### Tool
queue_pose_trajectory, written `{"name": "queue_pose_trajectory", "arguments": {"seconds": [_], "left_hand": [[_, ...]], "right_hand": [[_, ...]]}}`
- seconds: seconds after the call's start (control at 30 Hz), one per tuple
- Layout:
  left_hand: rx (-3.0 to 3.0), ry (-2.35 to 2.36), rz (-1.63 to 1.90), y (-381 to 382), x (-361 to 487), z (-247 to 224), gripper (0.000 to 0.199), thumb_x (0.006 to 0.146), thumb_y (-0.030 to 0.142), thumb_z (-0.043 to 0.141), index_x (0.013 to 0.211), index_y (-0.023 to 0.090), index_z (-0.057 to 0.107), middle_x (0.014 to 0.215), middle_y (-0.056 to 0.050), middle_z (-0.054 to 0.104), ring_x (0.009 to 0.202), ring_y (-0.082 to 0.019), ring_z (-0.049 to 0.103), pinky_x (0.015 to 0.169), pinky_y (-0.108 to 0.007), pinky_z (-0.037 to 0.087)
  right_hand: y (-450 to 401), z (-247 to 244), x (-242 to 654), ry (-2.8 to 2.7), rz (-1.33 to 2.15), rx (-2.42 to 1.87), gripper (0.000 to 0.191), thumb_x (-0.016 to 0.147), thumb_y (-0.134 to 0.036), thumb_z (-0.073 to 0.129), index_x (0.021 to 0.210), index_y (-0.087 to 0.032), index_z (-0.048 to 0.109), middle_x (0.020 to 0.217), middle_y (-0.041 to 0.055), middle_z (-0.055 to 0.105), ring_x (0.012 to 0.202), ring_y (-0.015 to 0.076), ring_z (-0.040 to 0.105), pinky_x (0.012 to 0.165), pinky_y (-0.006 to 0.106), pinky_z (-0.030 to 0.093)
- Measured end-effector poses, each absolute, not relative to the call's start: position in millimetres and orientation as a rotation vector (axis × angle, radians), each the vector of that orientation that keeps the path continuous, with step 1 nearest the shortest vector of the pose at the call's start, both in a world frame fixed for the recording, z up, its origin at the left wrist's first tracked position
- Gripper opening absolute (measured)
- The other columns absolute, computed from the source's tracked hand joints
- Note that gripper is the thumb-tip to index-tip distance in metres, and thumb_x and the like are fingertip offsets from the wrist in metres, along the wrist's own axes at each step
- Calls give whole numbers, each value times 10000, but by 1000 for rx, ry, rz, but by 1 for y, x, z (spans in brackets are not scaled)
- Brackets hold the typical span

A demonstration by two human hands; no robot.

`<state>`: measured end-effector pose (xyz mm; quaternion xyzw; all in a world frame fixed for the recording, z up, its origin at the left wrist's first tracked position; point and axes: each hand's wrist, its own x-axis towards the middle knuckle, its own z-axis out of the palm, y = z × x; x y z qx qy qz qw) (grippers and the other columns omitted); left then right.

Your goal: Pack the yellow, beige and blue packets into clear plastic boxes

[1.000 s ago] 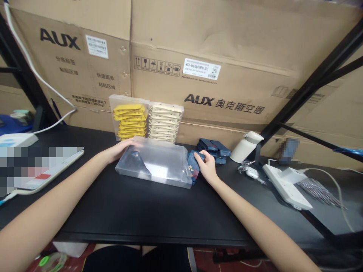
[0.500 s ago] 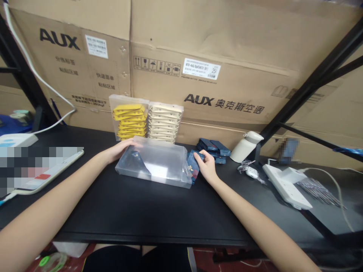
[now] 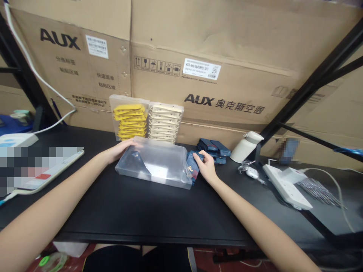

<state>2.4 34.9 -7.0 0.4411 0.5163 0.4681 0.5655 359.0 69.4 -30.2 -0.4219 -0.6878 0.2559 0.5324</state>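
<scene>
A clear plastic box [image 3: 159,162] lies on the black table, tilted slightly, its right end beside my right hand. My left hand [image 3: 121,149] grips its far left corner; some fingertips show blurred through the plastic. Between the thumb and fingers of my right hand [image 3: 206,164] is a dark blue packet [image 3: 193,166] with gold lettering, held against the box's right end. How far it reaches inside, I cannot tell. A dark blue patch shows in the box's left part. Behind my right hand lies a pile of similar blue packets [image 3: 217,147].
Clear boxes of yellow packets [image 3: 132,121] and cream packets [image 3: 165,122] stand against the large cardboard boxes [image 3: 227,45]. To the right are a white bottle [image 3: 246,147], a small white cased item [image 3: 252,172] and a power strip [image 3: 287,187]. A tablet-like device [image 3: 51,173] lies left.
Almost nothing differs. The packet in my right hand has shifted very slightly; the clear box and my left hand stay in place.
</scene>
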Motion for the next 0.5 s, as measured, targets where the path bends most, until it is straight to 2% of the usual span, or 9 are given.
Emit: {"name": "queue_pose_trajectory", "arguments": {"seconds": [0.17,0.5], "left_hand": [[1044,1212,1093,37,1,-10,353,644,373,752,930,167,744,1063,-82,749,837,-206,693,633,-241,558],[1072,1228,1098,37,2,-10,335,623,398,760,870,172,769,955,-80,773,793,-219,704,625,-243,564]], "right_hand": [[71,-32,359,-1664,603,-1001,352,774,-486,640,631,-198,497,595,-37,432,545,116,383,538,258,320],[70,-34,359,-1681,599,-1001,328,788,-452,639,639,-191,509,601,-44,438,530,105,364,529,257,289]]}}
